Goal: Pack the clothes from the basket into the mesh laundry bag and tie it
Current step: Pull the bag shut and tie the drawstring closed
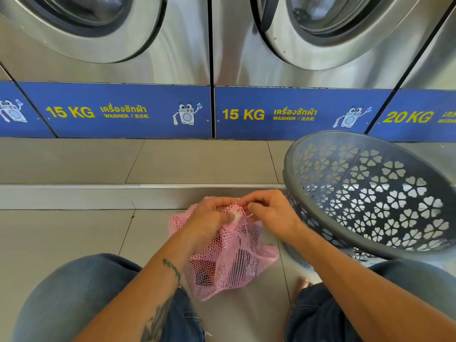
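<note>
A pink mesh laundry bag [232, 257] lies on the tiled floor between my knees, bulging with dark and reddish clothes inside. Its neck is gathered at the top. My left hand [209, 218] grips the bunched neck, with a small white toggle showing by the thumb. My right hand [269, 213] pinches the bag's drawstring right beside it, fingertips nearly touching the left hand. The grey plastic basket [370, 193] with flower-shaped holes stands tilted to the right of the bag, and no clothes show inside it.
Steel front-loading washers [172, 45] with blue "15 KG" panels line the wall ahead. A low step edge [148, 186] runs across the floor just past the bag. My knees in blue jeans [81, 292] frame the bag, and a bare toe [302, 283] shows near the basket.
</note>
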